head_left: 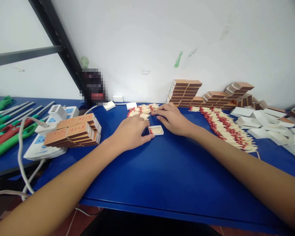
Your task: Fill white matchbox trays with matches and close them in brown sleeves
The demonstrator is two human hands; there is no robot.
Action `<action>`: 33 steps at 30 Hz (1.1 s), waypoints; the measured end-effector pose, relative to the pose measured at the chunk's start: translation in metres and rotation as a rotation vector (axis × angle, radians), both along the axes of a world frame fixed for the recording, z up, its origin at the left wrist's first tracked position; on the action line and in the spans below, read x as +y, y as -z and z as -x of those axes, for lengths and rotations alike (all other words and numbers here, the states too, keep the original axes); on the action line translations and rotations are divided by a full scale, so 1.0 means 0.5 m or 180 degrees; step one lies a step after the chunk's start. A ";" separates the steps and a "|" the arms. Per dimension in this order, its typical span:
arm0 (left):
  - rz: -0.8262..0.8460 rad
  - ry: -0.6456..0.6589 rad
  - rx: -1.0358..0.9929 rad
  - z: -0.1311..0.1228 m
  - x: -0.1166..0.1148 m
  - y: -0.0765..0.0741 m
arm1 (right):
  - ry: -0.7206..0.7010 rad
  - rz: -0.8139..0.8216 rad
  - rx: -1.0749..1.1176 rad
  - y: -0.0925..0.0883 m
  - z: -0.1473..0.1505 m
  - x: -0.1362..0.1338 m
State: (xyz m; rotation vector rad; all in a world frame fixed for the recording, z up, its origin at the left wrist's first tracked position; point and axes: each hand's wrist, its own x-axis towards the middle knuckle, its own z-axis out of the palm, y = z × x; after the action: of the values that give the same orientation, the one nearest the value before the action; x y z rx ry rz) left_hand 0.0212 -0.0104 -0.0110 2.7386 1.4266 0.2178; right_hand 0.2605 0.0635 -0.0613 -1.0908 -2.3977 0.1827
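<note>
A small white matchbox tray (156, 130) with red-tipped matches in it lies on the blue table. My left hand (134, 132) is closed around its left end, thumb along the near side. Just beyond, a loose pile of matches (144, 110) is spread near the wall. My right hand (171, 118) reaches to the pile's right edge with fingers apart and fingertips at the matches. Whether a match is between those fingertips is too small to tell.
Stacked matchboxes (184, 91) stand against the wall. To the right lie rows of matches (226, 129) and a heap of white trays (270, 123). On the left, more matchboxes (73, 131) rest on a power strip (41, 149) with cables, beside green and red-handled tools (14, 131).
</note>
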 end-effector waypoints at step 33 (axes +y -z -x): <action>0.0028 -0.0017 0.0020 -0.001 0.002 -0.002 | 0.0223 -0.0190 -0.0316 -0.009 -0.024 0.016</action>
State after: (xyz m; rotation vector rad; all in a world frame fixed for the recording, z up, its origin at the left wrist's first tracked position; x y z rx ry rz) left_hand 0.0218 -0.0093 -0.0101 2.7312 1.4331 0.2026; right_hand 0.2726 0.0717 -0.0569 -1.1796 -2.4308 0.0336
